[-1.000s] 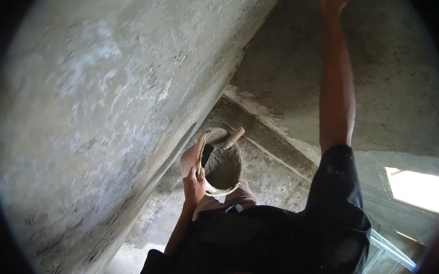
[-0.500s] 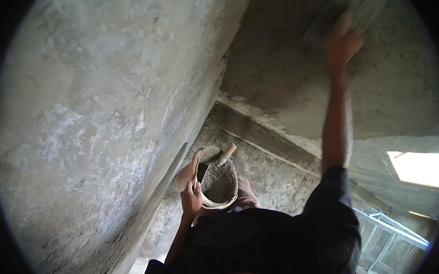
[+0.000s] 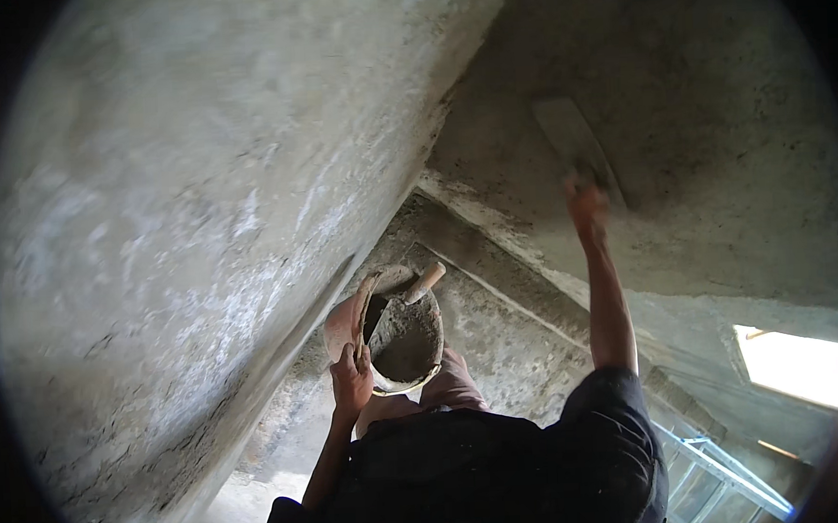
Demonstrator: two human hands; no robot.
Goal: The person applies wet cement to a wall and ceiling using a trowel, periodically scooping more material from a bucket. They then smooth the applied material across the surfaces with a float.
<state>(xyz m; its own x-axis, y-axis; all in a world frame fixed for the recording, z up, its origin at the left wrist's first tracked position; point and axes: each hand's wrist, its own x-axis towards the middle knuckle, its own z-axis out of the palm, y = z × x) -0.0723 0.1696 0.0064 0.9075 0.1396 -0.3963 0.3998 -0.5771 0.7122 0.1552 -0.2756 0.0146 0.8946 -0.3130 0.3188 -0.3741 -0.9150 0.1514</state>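
My left hand (image 3: 351, 386) grips the rim of a mortar-crusted bucket (image 3: 339, 323) at waist height above my legs. Grey wet mortar (image 3: 406, 351) lies inside, and a tool with a wooden handle (image 3: 427, 279) rests in it, its handle sticking up past the rim. My right hand (image 3: 588, 203), arm stretched out and slightly blurred, is closed on a flat rectangular trowel (image 3: 563, 129). The trowel lies along the grey plastered wall (image 3: 714, 155) on the right; its grip is hidden by my fingers.
A rough grey wall (image 3: 156, 226) runs diagonally along the left, meeting the right-hand surface in a corner. A concrete floor (image 3: 516, 341) with a raised strip lies below. A bright opening (image 3: 793, 362) and a light metal ladder (image 3: 727, 472) are at the lower right.
My right hand with the trowel has swept down and to the left from the upper right. My left hand and the bucket have shifted a little left in the view.
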